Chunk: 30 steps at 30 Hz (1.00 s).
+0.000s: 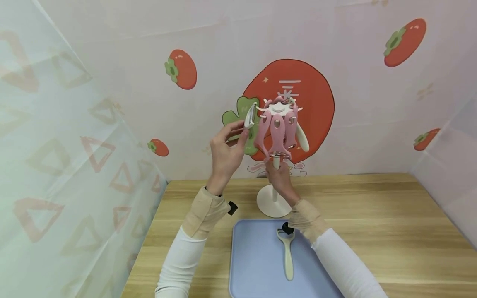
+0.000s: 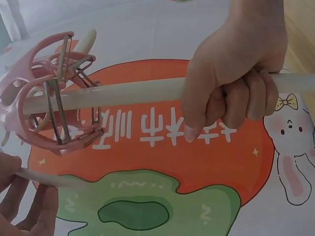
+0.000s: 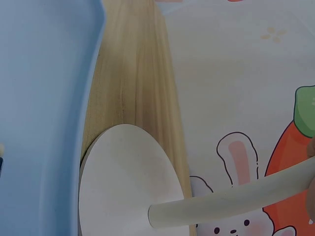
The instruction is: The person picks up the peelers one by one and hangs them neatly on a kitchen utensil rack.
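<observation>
Pinching upright peeler, left fingers | right hand gripping vertical stand pole

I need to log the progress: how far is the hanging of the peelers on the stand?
Done: several pink peelers and one cream peeler hang from the stand. In hand: the left hand holds a white peeler beside the rack top, apart from its hooks, while the right hand grips the pole. Left: one cream peeler on the tray lies on the blue tray.

We are raising both arms forward; our left hand is pinching with thumb and fingertips, our right hand is curling tightly.
</observation>
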{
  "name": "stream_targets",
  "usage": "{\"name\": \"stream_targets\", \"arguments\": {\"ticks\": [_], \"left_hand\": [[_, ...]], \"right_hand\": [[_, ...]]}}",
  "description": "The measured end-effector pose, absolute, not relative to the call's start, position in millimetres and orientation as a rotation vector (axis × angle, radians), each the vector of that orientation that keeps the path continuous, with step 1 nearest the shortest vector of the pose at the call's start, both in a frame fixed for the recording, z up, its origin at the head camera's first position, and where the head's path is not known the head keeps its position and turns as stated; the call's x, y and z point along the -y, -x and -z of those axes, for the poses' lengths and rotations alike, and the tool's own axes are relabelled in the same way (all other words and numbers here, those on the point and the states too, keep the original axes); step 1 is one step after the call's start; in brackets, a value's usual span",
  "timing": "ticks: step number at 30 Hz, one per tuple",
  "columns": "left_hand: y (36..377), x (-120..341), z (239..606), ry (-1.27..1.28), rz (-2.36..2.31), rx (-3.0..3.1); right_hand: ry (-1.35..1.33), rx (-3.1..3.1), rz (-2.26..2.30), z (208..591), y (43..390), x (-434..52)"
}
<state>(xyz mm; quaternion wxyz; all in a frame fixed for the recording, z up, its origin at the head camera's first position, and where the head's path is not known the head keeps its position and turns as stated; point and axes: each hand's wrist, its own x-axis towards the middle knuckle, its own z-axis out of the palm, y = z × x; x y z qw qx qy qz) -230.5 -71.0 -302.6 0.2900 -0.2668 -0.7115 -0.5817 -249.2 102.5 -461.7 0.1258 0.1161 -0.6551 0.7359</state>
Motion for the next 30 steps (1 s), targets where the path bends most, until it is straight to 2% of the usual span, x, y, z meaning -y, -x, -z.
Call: {"name": "stream_targets", "arguments": {"ticks": [30], "left_hand": [[246,56,310,0.787,1.530,1.885]], "right_hand": [[-0.385,1.943,-2.118,464,251,-106]]}}
